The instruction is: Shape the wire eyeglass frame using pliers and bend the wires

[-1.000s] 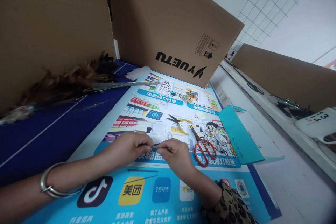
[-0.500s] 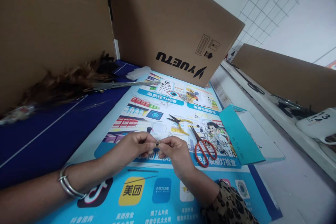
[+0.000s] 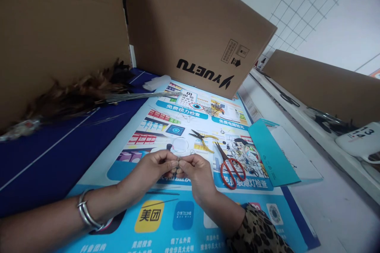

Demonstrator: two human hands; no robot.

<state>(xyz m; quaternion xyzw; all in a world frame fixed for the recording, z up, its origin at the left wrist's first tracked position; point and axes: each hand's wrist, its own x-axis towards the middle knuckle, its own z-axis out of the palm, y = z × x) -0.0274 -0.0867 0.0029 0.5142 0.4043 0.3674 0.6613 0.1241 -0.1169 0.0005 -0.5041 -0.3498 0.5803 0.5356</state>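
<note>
My left hand (image 3: 160, 166) and my right hand (image 3: 194, 172) meet fingertip to fingertip above the printed mat. Both are closed in a pinch on one tiny dark piece (image 3: 178, 159) between them. Most of it is hidden by the fingers, so its kind does not show. Just beyond the hands lie pliers (image 3: 204, 139) with yellow handles. Scissors (image 3: 230, 166) with red handles rest to the right of my right hand. A few thin dark strips (image 3: 163, 193) lie on the mat below my left hand.
Brown feathers (image 3: 80, 91) and a bundle of thin wires (image 3: 139, 95) lie at the left. Tall cardboard panels (image 3: 190, 19) stand behind. To the right are a teal folder (image 3: 273, 158), a coil of wire (image 3: 252, 153) and a white mug (image 3: 359, 142) on a shelf.
My left forearm and its bracelet have shifted slightly to the right, and the fingertips have moved closer together around the tiny piece. The tools have stayed where they were.
</note>
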